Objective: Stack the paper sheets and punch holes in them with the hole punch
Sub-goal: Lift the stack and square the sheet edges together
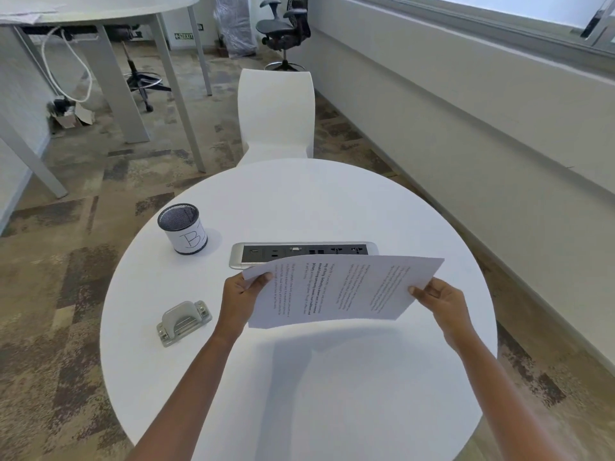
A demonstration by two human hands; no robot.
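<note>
Both hands hold the paper sheets [336,289] up above the round white surface [299,377], printed side facing the camera. The left hand [241,294] pinches the left edge, thumb on top; the right hand [441,299] pinches the right edge likewise. The hole punch [183,322] sits on the surface left of the left hand (untouched), with a mesh pen cup [183,231] farther back.

White chair [276,114] on patchy brown carpet [66,294] beside window wall [466,111].
</note>
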